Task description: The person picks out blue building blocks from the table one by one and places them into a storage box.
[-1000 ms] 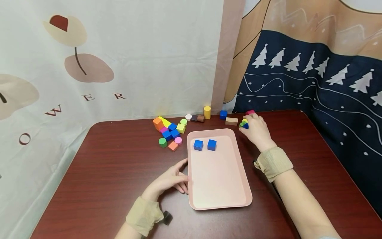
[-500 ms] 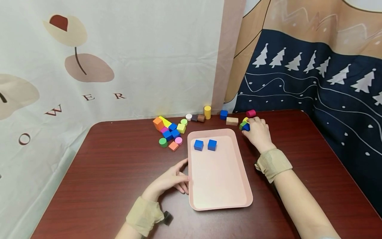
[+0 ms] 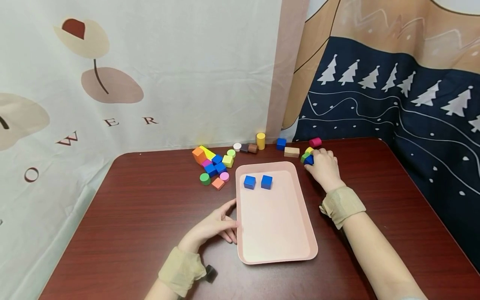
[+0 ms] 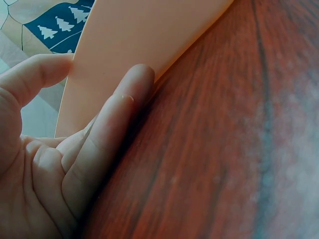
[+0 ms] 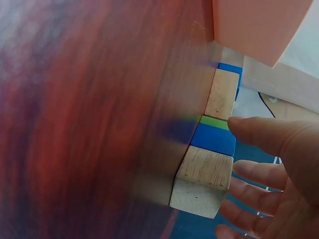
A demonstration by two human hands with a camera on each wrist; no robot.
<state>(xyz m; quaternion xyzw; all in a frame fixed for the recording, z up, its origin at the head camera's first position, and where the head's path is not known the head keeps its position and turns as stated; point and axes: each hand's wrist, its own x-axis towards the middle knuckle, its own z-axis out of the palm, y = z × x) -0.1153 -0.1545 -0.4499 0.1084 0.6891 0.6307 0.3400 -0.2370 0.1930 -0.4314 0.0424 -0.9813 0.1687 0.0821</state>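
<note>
Pointing forward and slightly left, my right forearm lies stretched over the desk, and my right hand is lowered at the far right group of blocks. Its thumb is at the edge of the green block and blue block; the fingers stand apart from the thumb beside the bare wood block. I cannot tell whether they pinch a block. The yellow block shows just beyond the blue one.

My left arm is bent in from the lower left. My left hand is turned on its side, fingers relaxed and slightly parted, tips against the left wall of the pink tray.

The tray occupies the desk between both hands. Its long axis runs away from me, far end angled slightly left. Inside, near the far end, two blue cubes sit side by side, apart.

Left of the green block, the oblong wooden block lies with its long axis left to right. Behind the desk, the pale hanging cloth bears the legible letters O, W, E, R.
</note>
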